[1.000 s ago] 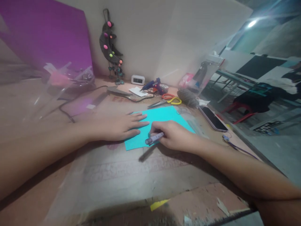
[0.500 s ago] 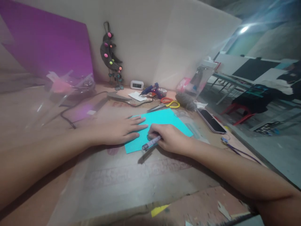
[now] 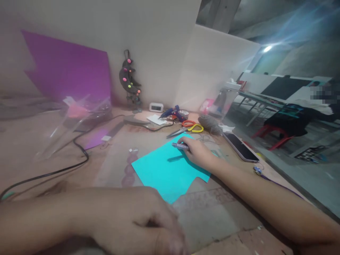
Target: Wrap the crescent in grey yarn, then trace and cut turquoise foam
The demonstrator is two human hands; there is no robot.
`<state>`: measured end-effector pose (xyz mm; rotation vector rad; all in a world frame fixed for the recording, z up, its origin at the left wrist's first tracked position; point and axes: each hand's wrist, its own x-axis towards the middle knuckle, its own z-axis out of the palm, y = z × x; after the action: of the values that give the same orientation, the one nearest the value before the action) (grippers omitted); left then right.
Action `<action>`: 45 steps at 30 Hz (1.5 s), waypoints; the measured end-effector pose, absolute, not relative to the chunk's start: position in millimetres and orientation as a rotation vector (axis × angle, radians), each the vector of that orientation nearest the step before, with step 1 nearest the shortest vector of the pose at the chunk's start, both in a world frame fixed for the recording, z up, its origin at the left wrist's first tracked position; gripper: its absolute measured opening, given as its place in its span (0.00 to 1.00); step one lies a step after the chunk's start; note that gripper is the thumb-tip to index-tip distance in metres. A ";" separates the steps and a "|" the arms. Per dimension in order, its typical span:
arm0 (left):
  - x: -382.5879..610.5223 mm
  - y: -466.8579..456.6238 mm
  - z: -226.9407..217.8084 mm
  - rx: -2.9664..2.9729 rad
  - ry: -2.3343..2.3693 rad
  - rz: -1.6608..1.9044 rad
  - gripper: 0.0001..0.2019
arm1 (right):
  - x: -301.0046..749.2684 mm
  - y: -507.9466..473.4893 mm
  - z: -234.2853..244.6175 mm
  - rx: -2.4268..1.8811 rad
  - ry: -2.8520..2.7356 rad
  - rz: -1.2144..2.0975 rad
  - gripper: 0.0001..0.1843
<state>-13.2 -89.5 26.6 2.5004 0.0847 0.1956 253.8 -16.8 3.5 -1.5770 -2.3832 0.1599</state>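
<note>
A bright turquoise sheet of paper [image 3: 164,170] with a notched lower-right edge lies in the middle of the table. My right hand [image 3: 198,152] rests over its upper-right part, the fingers closed round a pale purple-grey pen [image 3: 180,145]. The barrel slants up off the sheet and casts a shadow on it; the tip is hidden by the hand. Close to the camera, my left hand [image 3: 143,216] hangs over the near side of the table, just below the sheet. Its fingers bend downward, blurred and partly out of view, so whether they hold anything is unclear.
Behind the sheet lie scissors [image 3: 192,127], a blue glue gun [image 3: 171,112], grey yarn [image 3: 209,124] and a small white clock [image 3: 156,107]. A phone [image 3: 241,147] lies at the right edge. A black cable [image 3: 53,173] crosses the left side. A person in dark clothes is in the right background.
My left hand has come off the sheet and drawn back toward me. The turquoise sheet has turned, showing its notched edge. My right hand, still with the pen, sits at the sheet's upper right.
</note>
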 end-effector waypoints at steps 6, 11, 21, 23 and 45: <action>-14.7 -78.3 26.5 2.525 0.354 0.118 0.30 | 252.7 -16.9 5.4 -1.554 -2.371 0.147 0.15; -18.6 -68.3 25.7 2.496 0.346 0.300 0.22 | 252.2 -17.4 5.5 -1.560 -2.397 0.135 0.14; -37.5 -12.5 3.5 2.904 0.669 0.038 0.32 | 267.8 -14.2 33.8 -1.830 -2.232 -0.056 0.22; -46.1 2.7 4.5 2.925 0.712 0.073 0.30 | 275.6 -8.3 40.1 -2.010 -2.187 -0.085 0.22; -14.5 -88.4 33.7 2.435 0.442 0.208 0.31 | 271.5 -11.3 11.2 -1.593 -2.543 -0.024 0.28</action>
<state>-14.5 -88.4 33.7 2.4350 0.4422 0.2081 271.5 -11.3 11.2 -1.5930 -2.5429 -0.0244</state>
